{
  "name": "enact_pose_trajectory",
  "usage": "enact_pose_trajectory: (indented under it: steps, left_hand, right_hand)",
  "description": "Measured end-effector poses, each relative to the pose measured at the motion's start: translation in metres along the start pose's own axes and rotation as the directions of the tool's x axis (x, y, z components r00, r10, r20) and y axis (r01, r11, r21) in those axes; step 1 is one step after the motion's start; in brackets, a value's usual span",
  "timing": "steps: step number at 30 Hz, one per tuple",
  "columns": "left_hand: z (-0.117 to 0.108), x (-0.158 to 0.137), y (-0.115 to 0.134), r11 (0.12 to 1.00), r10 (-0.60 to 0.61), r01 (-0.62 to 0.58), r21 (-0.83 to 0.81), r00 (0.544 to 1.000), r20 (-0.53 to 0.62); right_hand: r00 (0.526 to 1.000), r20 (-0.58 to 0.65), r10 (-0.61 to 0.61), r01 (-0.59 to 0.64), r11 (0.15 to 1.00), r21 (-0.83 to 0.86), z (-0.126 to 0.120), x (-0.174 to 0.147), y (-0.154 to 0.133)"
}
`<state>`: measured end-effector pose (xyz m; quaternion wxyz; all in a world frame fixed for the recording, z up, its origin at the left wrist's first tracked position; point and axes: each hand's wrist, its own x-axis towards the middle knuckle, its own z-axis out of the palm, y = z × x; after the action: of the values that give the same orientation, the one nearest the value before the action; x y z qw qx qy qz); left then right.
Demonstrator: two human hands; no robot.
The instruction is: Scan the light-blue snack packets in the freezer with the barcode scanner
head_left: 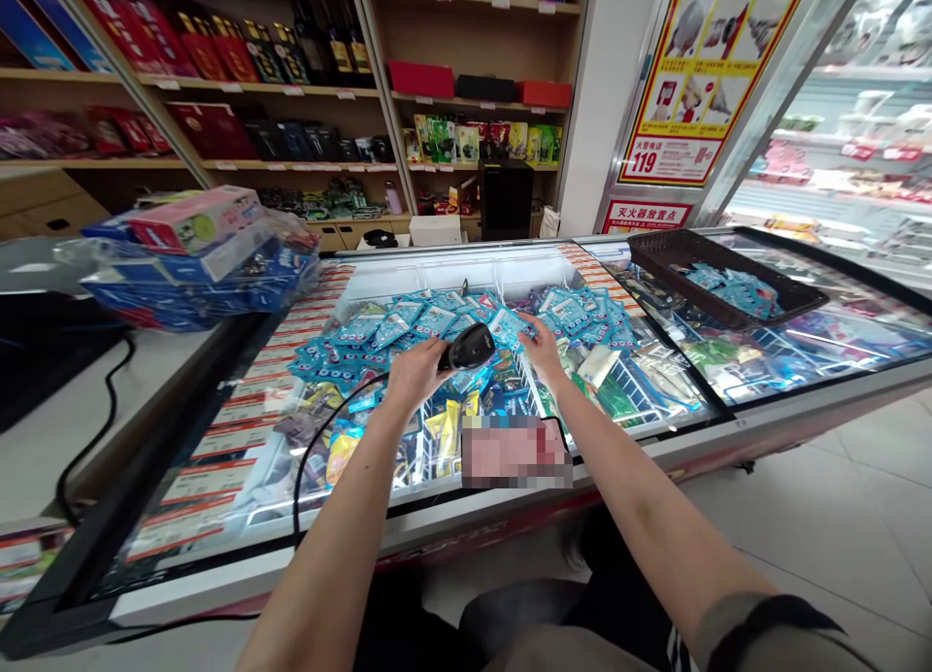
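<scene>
My left hand [416, 373] is wrapped round the handle of a black barcode scanner [470, 347], whose head points right and whose cable trails down to the left. My right hand [540, 347] pinches the edge of a small blue packet [505, 326], just right of the scanner head. Beneath and behind both hands, a loose heap of similar blue packets [397, 322] spreads over the glass top of a chest freezer [408, 531]. More blue packets [589, 313] lie to the right of my right hand. The print on them is too small to read.
A phone with a blurred screen [515, 453] rests on the freezer's front edge. A dark brown tray [728, 274] with several blue packets stands at the right. Bagged blue packages [196, 259] are piled on the left counter. Shelves [481, 99] of goods line the back.
</scene>
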<state>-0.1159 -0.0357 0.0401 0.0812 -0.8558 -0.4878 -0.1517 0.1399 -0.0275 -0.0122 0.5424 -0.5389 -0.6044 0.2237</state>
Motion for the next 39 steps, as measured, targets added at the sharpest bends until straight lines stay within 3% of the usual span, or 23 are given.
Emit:
enact_pose_trajectory:
  steps: [11, 17, 21, 26, 28, 31, 33, 39]
  left_hand:
    - [0.001, -0.001, -0.004, 1.000, 0.030, -0.030, 0.000, 1.000, -0.003]
    - [-0.003, -0.003, -0.009, 0.999, 0.042, -0.041, 0.019, 0.999, -0.030]
    - [-0.008, -0.011, -0.026, 0.998, -0.022, 0.024, 0.055, 0.999, -0.043]
    - [-0.014, -0.025, -0.051, 0.992, -0.090, 0.096, 0.082, 0.993, -0.078]
    - [-0.016, -0.029, -0.058, 0.989, -0.109, 0.116, 0.089, 0.991, -0.082]
    - [-0.017, -0.030, -0.063, 0.988, -0.115, 0.122, 0.093, 0.990, -0.078]
    - [-0.015, -0.030, -0.064, 0.988, -0.116, 0.123, 0.090, 0.990, -0.078]
    - [-0.009, -0.026, -0.063, 0.989, -0.125, 0.131, 0.074, 0.989, -0.081]
  right_hand:
    - [0.999, -0.007, 0.034, -0.034, 0.998, 0.058, 0.004, 0.001, 0.010]
    - [0.999, -0.018, 0.029, -0.030, 1.000, -0.008, 0.005, 0.001, 0.009]
    - [0.996, -0.093, 0.000, -0.018, 0.980, -0.198, 0.011, -0.003, 0.009]
    - [0.971, -0.230, -0.069, -0.061, 0.854, -0.516, 0.010, -0.013, 0.002]
    - [0.977, -0.172, -0.129, 0.007, 0.819, -0.573, 0.007, -0.015, 0.000]
    - [0.974, 0.077, -0.214, 0.216, 0.766, -0.606, 0.004, -0.013, 0.001]
    - [0.964, 0.149, -0.222, 0.265, 0.731, -0.629, 0.001, -0.010, 0.005]
    - [0.979, 0.017, -0.202, 0.159, 0.714, -0.682, -0.009, -0.004, 0.018]
